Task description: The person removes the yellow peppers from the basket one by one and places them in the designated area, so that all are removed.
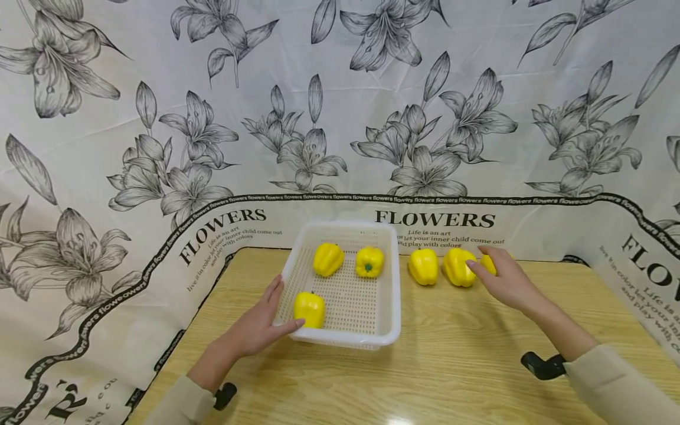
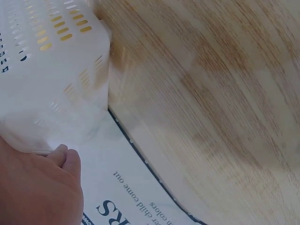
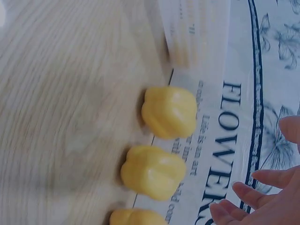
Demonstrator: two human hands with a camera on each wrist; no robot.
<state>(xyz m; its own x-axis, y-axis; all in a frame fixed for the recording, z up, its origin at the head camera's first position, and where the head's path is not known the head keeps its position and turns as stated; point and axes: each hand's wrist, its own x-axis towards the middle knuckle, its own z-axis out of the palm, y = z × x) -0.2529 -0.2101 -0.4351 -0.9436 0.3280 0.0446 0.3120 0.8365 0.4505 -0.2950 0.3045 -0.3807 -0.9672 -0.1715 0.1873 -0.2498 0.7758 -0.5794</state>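
Observation:
A white perforated plastic basket (image 1: 395, 289) stands on the table with three yellow bell peppers inside: one at the back left (image 1: 328, 260), one at the back right (image 1: 369, 262) and one at the front left (image 1: 309, 309). My left hand (image 1: 254, 326) holds the basket's left front corner, thumb over the rim and fingers along the outer wall. Right of the basket, yellow peppers sit in a row: a near one (image 1: 423, 267), a middle one (image 1: 458, 267) and a far-right one (image 1: 487, 264), partly hidden by my right hand (image 1: 504, 282). That hand hovers over the row, its fingers apart and holding nothing.
The wooden table (image 1: 446, 354) reaches back to a white cloth (image 1: 329, 147) printed with flowers and lettering. This cloth hangs behind and along both sides. Black wrist mounts show below the left wrist (image 1: 225, 395) and the right wrist (image 1: 543, 366).

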